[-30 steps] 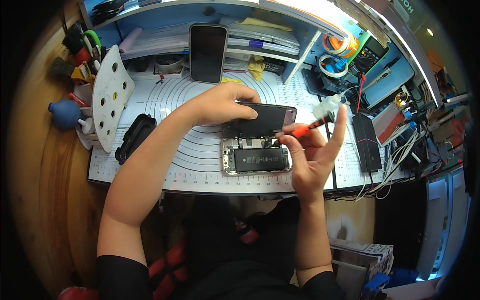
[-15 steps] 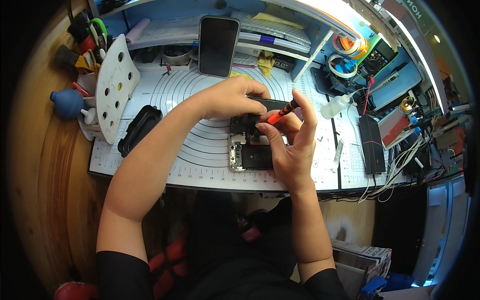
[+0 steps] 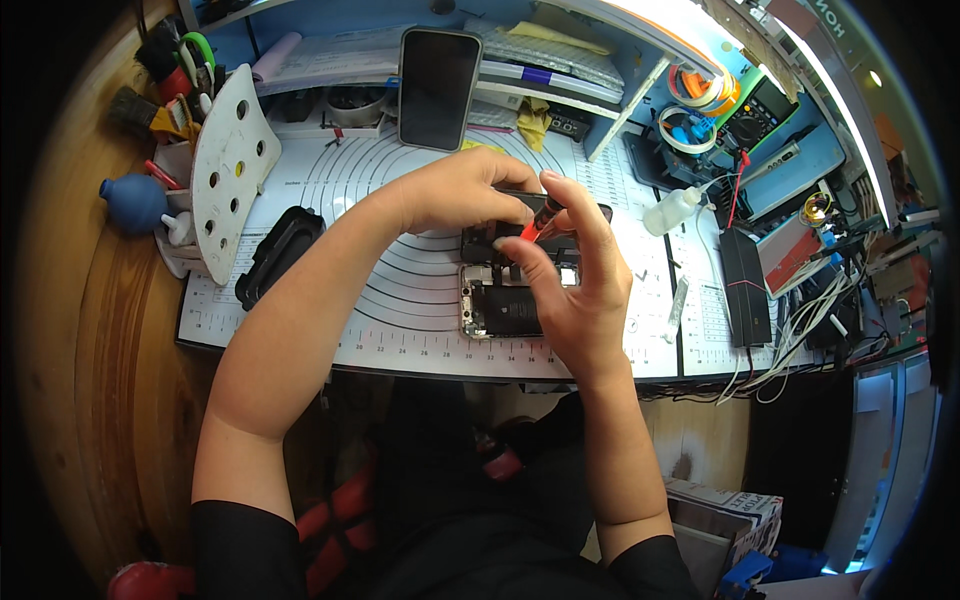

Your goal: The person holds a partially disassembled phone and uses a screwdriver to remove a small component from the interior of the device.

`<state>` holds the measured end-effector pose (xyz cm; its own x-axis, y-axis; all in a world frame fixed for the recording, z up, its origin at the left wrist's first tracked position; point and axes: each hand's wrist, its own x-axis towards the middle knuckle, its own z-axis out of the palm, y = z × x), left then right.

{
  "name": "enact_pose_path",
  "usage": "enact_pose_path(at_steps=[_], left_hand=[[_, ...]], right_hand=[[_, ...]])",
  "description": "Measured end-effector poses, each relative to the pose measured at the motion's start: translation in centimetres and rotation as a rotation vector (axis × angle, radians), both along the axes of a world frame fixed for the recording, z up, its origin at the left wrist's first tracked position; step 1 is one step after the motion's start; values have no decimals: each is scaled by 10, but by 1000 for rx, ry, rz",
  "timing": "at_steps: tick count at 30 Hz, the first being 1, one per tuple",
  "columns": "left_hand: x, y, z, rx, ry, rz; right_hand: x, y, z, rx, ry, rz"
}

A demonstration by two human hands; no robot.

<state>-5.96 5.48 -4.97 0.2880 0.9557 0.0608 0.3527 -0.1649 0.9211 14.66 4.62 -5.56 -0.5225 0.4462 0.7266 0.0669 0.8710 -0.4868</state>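
Observation:
An opened phone (image 3: pixel 503 310) lies on the white mat, its dark battery and metal parts exposed. Its detached-looking dark screen panel (image 3: pixel 482 244) is raised along the far side; whether a cable joins the two I cannot tell. My left hand (image 3: pixel 468 192) reaches over that panel and grips its upper edge, with some fingertips hidden behind it. Between the thumb and fingers of my right hand (image 3: pixel 588 300) is a red-and-black screwdriver (image 3: pixel 541 220), tilted over the panel and the far edge of the phone. My right fingers hide its tip.
A black case (image 3: pixel 280 258) lies left of my left forearm. Behind my hands another phone (image 3: pixel 438 90) stands upright against the shelf. To the right are a dropper bottle (image 3: pixel 671 213), a black box (image 3: pixel 742 290) and tangled cables (image 3: pixel 800 325). A holed white tool rack (image 3: pixel 232 175) stands left.
My right hand has shifted slightly left, and the screwdriver in it now stands more upright. My left hand stays on the panel. The opened phone has barely moved.

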Motion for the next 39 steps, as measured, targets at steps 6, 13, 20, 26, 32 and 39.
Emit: enact_pose_path(at_steps=[6,13,20,26,32,39], left_hand=[[4,0,4,-32,-44,9],[3,-1,5,-95,0,10],[2,-2,6,-47,17,13],[5,-3,7,-63,-33,3],[3,0,-2,35,-29,3],[3,0,-1,22,-34,17]], right_hand=[[-3,1,-2,-152,142,67],[-8,1,-11,-344,346,136],[-6,2,-11,-289,317,107],[-6,-1,-8,-134,280,25],[-5,1,-2,-70,208,24],[-3,2,-6,-232,211,114]])
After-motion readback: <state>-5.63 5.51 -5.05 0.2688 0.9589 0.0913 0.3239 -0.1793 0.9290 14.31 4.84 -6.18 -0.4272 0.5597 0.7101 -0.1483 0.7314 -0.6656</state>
